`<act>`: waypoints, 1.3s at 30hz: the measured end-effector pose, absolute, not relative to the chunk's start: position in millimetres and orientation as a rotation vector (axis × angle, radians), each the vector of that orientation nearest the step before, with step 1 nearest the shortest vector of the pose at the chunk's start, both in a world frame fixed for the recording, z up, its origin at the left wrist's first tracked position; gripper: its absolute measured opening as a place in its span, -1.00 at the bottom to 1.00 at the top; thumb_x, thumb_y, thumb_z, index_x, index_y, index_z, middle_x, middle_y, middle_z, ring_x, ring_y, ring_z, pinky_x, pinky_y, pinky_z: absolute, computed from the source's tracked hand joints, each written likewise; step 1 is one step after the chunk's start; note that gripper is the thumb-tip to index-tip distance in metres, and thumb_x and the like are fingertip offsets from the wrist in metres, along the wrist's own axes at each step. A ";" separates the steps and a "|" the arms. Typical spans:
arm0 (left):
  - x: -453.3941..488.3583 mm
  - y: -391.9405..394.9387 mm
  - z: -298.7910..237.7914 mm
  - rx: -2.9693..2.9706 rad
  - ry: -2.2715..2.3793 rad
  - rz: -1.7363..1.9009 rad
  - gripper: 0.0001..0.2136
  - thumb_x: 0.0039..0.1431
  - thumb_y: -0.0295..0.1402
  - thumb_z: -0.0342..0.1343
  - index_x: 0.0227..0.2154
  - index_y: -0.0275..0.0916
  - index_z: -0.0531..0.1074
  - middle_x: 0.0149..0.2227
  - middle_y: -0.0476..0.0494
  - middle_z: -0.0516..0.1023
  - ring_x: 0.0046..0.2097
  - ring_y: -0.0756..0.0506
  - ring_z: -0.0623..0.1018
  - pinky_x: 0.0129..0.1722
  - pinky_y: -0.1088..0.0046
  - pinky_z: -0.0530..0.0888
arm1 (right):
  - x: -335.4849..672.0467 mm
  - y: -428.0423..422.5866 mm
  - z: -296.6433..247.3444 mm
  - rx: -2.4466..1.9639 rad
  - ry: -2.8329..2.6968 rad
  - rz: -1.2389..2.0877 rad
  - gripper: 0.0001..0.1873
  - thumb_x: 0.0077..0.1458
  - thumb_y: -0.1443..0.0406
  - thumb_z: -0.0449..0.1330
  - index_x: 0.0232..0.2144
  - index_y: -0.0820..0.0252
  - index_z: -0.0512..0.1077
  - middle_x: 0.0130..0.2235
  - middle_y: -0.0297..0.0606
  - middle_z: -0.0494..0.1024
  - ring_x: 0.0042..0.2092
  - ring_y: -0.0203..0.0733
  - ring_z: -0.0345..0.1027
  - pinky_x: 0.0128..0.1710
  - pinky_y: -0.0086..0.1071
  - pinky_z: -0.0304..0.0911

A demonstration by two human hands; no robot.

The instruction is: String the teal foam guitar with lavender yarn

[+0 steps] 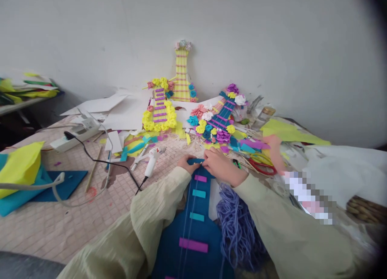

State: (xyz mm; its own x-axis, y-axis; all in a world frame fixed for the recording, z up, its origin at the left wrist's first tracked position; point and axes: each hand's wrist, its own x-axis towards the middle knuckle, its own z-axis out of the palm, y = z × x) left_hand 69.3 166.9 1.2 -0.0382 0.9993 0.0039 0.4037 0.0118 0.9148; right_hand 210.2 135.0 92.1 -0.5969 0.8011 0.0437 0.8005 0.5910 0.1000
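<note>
My guitar (201, 230) is deep blue, purple and teal strips (200, 246) across, thin strings (185, 226) lengthwise; left hand (188, 163) and right hand (223, 165) both pinching its top.

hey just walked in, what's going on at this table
A person has both hands at the narrow top end of a blue guitar-shaped piece, the left hand and right hand close together. Purple and teal strips cross it, with thin strings running along it. A bundle of violet-blue yarn lies beside it, and a white glue gun lies on the table. Behind, a decorated yellow piece stands against the wall.
</note>
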 end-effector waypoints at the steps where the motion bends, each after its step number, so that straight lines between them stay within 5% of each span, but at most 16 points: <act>1: 69.6 166.4 1.7 1.483 1.541 1.013 -0.77 -0.33 -0.44 0.28 -0.47 -0.24 0.48 -0.49 -0.05 0.51 -0.36 -0.10 0.50 -0.35 0.39 0.43 | 209.8 131.2 90.1 1.399 2.807 0.253 -0.74 0.09 0.35 0.02 -0.49 0.21 0.49 -0.29 -0.15 0.39 -0.17 -0.10 0.14 -0.27 -0.31 -0.02; 12: 69.3 165.5 3.3 1.423 1.520 1.071 -0.79 -0.32 -0.45 0.26 -0.48 -0.24 0.47 -0.46 -0.06 0.52 -0.33 -0.09 0.49 -0.29 0.39 0.44 | 204.8 108.4 79.1 1.340 2.827 0.495 -0.86 0.06 0.40 0.06 -0.43 0.25 0.43 -0.35 -0.17 0.41 -0.18 -0.09 0.11 -0.26 -0.26 -0.05; 16: 67.3 166.1 6.8 1.379 1.539 1.100 -0.80 -0.29 -0.43 0.24 -0.47 -0.23 0.47 -0.45 -0.05 0.52 -0.31 -0.10 0.49 -0.26 0.38 0.44 | 202.6 98.7 76.5 1.441 2.821 0.337 -0.79 0.11 0.39 -0.01 -0.47 0.27 0.41 -0.42 -0.18 0.43 -0.22 -0.13 0.21 -0.24 -0.29 -0.02; 23: 60.7 167.2 18.3 1.286 1.594 1.136 -0.81 -0.24 -0.43 0.22 -0.43 -0.25 0.47 -0.41 -0.08 0.52 -0.29 -0.11 0.50 -0.26 0.38 0.45 | 199.1 66.9 73.9 1.594 2.696 -0.095 -0.77 0.14 0.36 -0.05 -0.45 0.22 0.39 -0.43 -0.29 0.45 -0.41 -0.32 0.31 -0.48 -0.40 -0.08; 39: 57.4 172.3 14.4 1.331 1.612 1.113 -0.80 -0.03 -0.43 0.18 -0.29 -0.35 0.42 -0.28 -0.12 0.49 -0.21 -0.07 0.48 -0.15 0.27 0.42 | 204.6 -15.7 66.7 1.352 2.834 0.178 -0.79 0.08 0.41 0.02 -0.22 0.25 0.39 -0.42 -0.29 0.44 -0.51 -0.35 0.28 -0.59 -0.35 -0.12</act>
